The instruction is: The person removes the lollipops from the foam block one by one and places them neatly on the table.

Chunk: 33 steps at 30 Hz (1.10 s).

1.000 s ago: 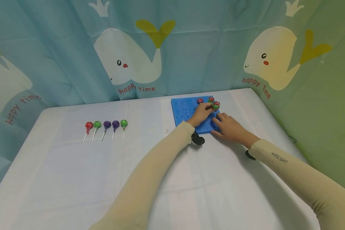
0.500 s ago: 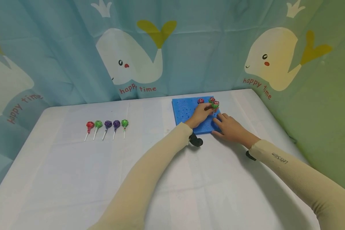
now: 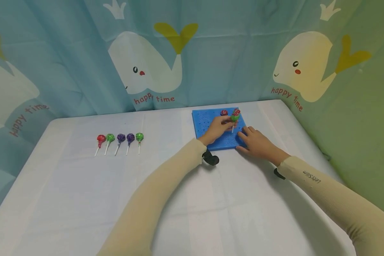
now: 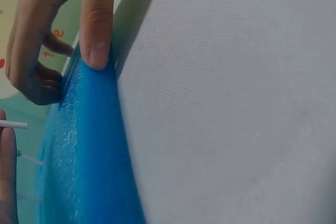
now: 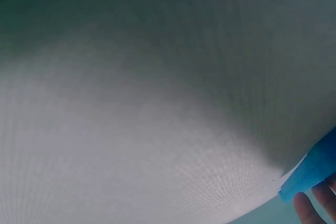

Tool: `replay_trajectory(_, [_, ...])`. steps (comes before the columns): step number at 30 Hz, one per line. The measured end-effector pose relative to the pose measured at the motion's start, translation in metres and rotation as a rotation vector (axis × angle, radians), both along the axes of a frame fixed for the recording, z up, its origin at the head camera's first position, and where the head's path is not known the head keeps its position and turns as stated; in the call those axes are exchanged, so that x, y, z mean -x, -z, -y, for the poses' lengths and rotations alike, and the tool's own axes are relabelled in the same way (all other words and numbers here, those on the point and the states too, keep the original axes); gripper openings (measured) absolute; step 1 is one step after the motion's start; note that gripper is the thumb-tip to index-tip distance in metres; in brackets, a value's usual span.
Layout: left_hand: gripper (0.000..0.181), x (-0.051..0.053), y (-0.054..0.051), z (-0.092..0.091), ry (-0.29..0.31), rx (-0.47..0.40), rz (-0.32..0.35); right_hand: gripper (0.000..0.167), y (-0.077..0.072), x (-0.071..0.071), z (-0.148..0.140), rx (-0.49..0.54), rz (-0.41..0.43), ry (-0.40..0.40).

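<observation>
Left hand (image 3: 216,128) pinching a green-wrapped lollipop (image 3: 235,117) by its stick (image 4: 16,125), in a narrow grip, just above a blue board (image 3: 224,145), right hand (image 3: 257,142), thumb and fingers apart, touching the board's near right corner.

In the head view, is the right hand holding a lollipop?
No, the left hand holds a lollipop, while the right hand is at a corner of the blue board.

The wrapped lollipops (image 3: 234,117) look shiny, the board (image 4: 102,145) like foam (glossy, pebbled on top), the tablecloth (image 3: 67,195) is matt cloth and the sleeves (image 3: 326,181) fine-ribbed knit.
</observation>
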<state>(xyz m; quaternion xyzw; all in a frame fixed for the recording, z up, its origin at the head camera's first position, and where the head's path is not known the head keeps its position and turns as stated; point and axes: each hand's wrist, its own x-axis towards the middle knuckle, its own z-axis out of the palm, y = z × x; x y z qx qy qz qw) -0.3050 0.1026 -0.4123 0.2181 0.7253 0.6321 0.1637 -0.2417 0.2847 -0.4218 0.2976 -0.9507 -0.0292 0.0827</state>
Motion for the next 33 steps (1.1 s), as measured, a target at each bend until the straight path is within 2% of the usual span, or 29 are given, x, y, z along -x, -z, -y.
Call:
replay_trajectory(5, [0.032,-0.003,-0.004,0.011,0.010,-0.007,0.011,0.047,-0.001,-0.001,0.001,-0.013,0.025,0.023])
replay_trajectory(10, [0.032,-0.004,-0.009,0.024,0.009,-0.008,0.025,0.048,-0.002,-0.001,0.001,0.000,0.015,0.005])
replay_trajectory(18, [0.030,-0.007,-0.015,0.047,0.023,0.048,0.001,0.051,-0.002,0.000,0.002,-0.014,0.032,0.021])
replay_trajectory(23, [0.028,-0.012,-0.022,0.061,0.035,0.093,-0.032,0.051,-0.002,-0.001,0.002,-0.016,0.045,0.030])
replay_trajectory(33, [0.026,-0.022,-0.032,0.092,0.068,0.132,-0.049,0.048,-0.001,-0.001,0.001,-0.006,0.032,0.021])
